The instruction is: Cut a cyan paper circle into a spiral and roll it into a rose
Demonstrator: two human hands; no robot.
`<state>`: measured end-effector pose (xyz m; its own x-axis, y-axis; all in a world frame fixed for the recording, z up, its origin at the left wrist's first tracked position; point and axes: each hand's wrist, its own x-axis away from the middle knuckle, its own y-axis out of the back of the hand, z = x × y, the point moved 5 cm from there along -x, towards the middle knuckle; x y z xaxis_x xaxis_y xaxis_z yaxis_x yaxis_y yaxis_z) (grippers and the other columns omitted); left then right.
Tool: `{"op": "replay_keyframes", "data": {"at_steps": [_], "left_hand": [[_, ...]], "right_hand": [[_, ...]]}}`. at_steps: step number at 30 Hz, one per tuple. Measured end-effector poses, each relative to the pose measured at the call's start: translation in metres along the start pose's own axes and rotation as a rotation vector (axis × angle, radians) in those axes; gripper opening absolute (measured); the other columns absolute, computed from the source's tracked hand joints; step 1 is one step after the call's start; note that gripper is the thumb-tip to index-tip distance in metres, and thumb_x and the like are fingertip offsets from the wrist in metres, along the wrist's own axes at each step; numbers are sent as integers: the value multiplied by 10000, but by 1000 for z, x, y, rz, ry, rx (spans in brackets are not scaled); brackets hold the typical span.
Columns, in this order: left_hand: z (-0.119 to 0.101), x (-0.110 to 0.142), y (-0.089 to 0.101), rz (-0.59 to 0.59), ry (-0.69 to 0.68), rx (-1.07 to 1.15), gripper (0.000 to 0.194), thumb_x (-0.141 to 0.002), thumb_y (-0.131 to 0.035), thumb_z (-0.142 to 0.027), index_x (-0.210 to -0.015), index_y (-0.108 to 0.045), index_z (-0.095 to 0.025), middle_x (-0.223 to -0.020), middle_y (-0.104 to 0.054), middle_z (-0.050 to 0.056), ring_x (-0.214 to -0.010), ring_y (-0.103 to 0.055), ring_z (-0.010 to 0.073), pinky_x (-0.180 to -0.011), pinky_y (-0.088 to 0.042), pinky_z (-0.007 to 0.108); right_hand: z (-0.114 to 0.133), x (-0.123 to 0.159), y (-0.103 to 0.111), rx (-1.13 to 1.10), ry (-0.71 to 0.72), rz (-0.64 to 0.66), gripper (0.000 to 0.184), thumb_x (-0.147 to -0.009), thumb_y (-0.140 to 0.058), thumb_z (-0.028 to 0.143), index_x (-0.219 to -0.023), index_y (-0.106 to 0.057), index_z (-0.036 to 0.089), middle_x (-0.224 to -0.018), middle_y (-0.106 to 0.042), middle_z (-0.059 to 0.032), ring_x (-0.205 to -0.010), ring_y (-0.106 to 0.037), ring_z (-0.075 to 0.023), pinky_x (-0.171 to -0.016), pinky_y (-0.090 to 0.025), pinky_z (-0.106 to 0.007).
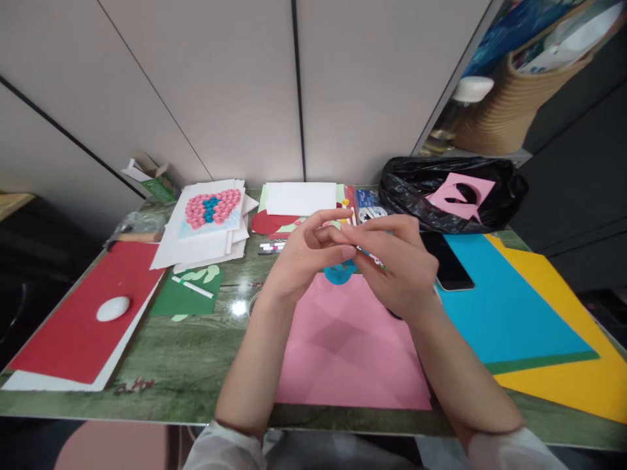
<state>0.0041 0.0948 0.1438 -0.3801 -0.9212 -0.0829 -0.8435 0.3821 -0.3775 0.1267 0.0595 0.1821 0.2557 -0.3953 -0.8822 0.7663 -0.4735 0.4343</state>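
My left hand and my right hand meet above the far edge of a pink paper sheet. Their fingers are pinched together on a small thin piece, partly pink, that I cannot make out. A blue paper cut-out lies on the table just under the fingers. Both forearms reach in from the near table edge.
A red sheet with a white oval object lies at the left. Blue and yellow sheets lie at the right, a phone beside them. A black plastic bag, a pink-and-blue heart craft, markers and green paper sit farther back.
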Motion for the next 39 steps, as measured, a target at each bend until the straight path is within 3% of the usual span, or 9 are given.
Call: {"op": "replay_keyframes", "data": {"at_steps": [3,10,16,21,25,29,36,39], "left_hand": [[-1,0,3,-9,-3,-58,428,-666,-757,-172,-1062,-609,-244,-740,-627,-27,-679,-604,104,-610,-487,221],[2,-1,-8,27,-20,2,358,-688,-747,-181,-1020,-618,-227,-808,-653,2,-725,-603,112,-606,-470,209],[8,-3,-17,36,-46,99,323,-713,-727,-163,-1014,-626,-223,-801,-640,-6,-761,-586,101,-660,-480,205],[8,-2,-14,-4,-39,85,356,-698,-737,-165,-1027,-623,-240,-789,-637,-12,-721,-581,108,-619,-465,217],[9,-2,-9,-37,-50,84,379,-697,-740,-192,-1052,-618,-249,-835,-662,-2,-744,-612,127,-654,-471,243],[6,-2,-9,11,-64,54,368,-723,-717,-185,-1066,-600,-249,-822,-676,-9,-716,-622,110,-668,-480,238],[-2,3,-4,9,-48,-192,412,-706,-706,-140,-1090,-592,-235,-798,-668,1,-743,-614,117,-642,-494,227],[-1,2,-4,-2,-19,-228,399,-718,-697,-166,-1098,-586,-221,-829,-663,21,-782,-616,138,-669,-506,256]], "right_hand": [[0,0,-2,17,2,61,325,-829,-572,51,-1073,-629,259,-816,-721,22,-869,-642,-168,-744,-468,-341],[-6,-1,8,11,-71,-28,464,-782,-623,74,-1169,-595,328,-785,-717,51,-780,-560,-166,-668,-484,-315],[-5,-3,10,109,-129,-40,320,-775,-619,76,-1006,-659,294,-705,-682,31,-766,-530,-185,-695,-478,-353],[-5,-4,11,64,-110,-20,379,-775,-636,81,-1076,-623,311,-731,-685,30,-759,-536,-186,-688,-506,-346],[-8,-4,12,27,-109,62,438,-809,-614,114,-1179,-575,345,-852,-706,31,-845,-593,-187,-748,-524,-362],[-8,-4,14,36,-78,112,400,-842,-586,123,-1186,-579,327,-912,-695,13,-912,-618,-169,-778,-524,-345],[-8,-3,8,13,-77,326,365,-862,-582,149,-1192,-575,304,-926,-698,17,-944,-592,-156,-750,-510,-301],[-11,-2,9,14,-125,325,438,-838,-598,135,-1234,-553,317,-879,-702,30,-899,-574,-163,-734,-501,-302]]}}
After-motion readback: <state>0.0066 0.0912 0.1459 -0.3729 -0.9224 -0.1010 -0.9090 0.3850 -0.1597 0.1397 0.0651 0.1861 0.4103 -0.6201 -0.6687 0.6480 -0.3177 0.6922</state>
